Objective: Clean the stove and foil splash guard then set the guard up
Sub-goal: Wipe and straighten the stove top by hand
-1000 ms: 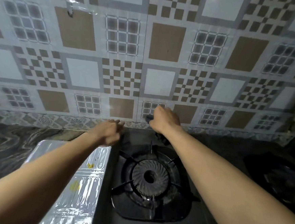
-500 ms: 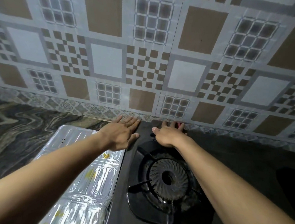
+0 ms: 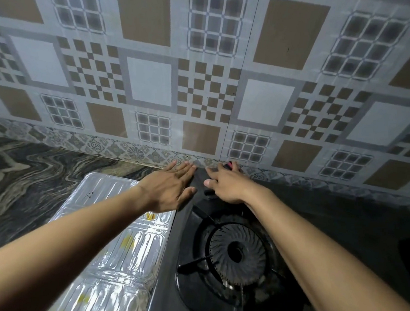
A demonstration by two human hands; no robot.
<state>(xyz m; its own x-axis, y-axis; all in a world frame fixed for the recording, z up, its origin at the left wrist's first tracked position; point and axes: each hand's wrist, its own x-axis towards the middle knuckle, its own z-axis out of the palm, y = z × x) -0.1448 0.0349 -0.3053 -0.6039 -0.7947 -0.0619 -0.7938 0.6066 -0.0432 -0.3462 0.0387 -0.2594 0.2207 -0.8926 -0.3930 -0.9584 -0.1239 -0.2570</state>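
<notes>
**Both hands at the back edge of the stove**

We cannot make out much behind the right hand (image 3: 226,185): something small, dark with a touch of red, shows just past its fingers against the foot of the tiled wall (image 3: 204,94), and we cannot tell what it is or whether the hand has hold of it. The fingers are stretched forward and spread, the thumb pointing left, so the hand looks mostly open. The far right of the stove (image 3: 340,227) sinks into shadow, and its near edge is cut off by the frame. The burner (image 3: 238,253) is partly covered by the right forearm.

The left hand (image 3: 169,189) is flat and open, fingers together, holding nothing; its fingertips reach the wall's patterned border strip, and its palm hangs over the stove's back left corner.

The foil splash guard (image 3: 107,258) lies flat on the marbled bench (image 3: 25,185), just beside the stove's left edge. Its far end sits under the left wrist, its near end runs out of frame, and yellowish stains show on its ribbed panels.
</notes>
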